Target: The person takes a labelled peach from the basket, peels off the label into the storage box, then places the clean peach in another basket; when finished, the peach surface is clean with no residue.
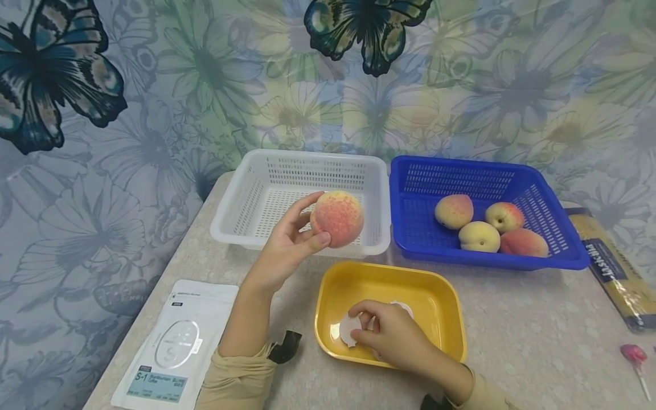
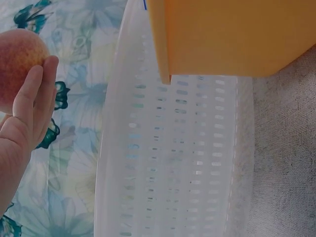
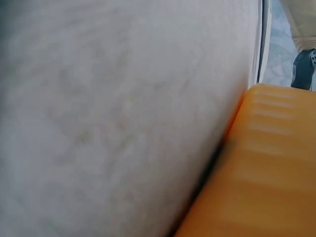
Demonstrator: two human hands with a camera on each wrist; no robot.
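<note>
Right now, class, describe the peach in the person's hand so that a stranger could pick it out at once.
Start at the white basket at the back of the table. In front of it the left hand holds up one peach. Unlike the four peaches in the blue basket, it is off the table, gripped by fingertips.

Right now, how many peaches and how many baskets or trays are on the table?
Peaches: 5, one held in the left hand, four in the blue basket
Baskets: 2, blue and white basket
Trays: 1, yellow tray
Total: 8
</note>
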